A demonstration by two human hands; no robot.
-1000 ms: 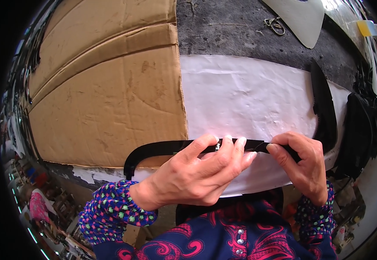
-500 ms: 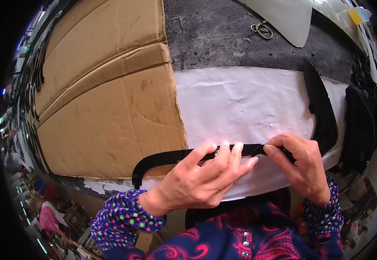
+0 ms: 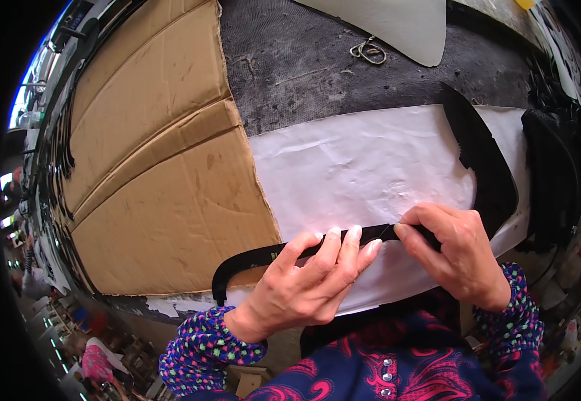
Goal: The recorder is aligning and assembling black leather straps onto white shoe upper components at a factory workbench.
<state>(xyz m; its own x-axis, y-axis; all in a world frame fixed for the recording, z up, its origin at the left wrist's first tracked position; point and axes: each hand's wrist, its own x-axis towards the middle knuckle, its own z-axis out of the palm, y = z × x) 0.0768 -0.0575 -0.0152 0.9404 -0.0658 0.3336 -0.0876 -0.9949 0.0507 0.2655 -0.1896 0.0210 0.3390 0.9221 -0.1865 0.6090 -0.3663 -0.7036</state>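
Head view: my left hand [image 3: 307, 287] is clamped on the black strip [image 3: 250, 259]. Right hand [image 3: 461, 254] just beside it, thumb and forefinger pinched together at the strip; can't tell what's between them. Strip spans white sheet [image 3: 350, 174] and cardboard [image 3: 170, 200], near edge of the dark surface [image 3: 310, 73].

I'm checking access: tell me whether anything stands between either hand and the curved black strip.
Nothing visible does: the left hand lies over the curved black strip, and the right hand is at it farther right, thumb and forefinger together.
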